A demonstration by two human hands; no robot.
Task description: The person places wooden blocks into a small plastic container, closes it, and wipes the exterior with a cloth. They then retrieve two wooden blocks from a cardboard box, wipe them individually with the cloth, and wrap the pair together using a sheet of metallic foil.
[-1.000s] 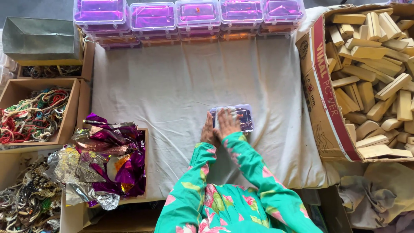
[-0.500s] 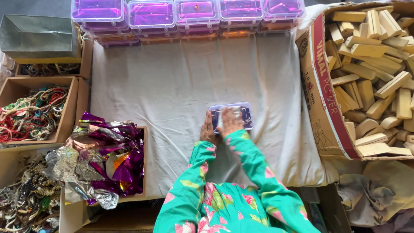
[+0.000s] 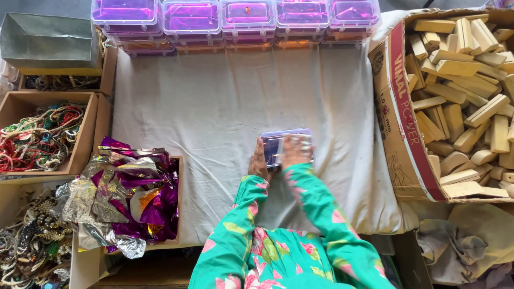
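**Both hands on a small clear box**

While the right hand lies flat, fingers spread, on the lid of the clear plastic box, the left hand cups its left side. The box sits mid-tabletop on the white cloth. Purple-lined boxes line the far edge; a carton holds wooden blocks; a tray holds beads.

white cloth-covered table, even light

At the centre of the frame, both hands press on a small clear box lying on the white cloth: left hand at its side, right hand flat on top.
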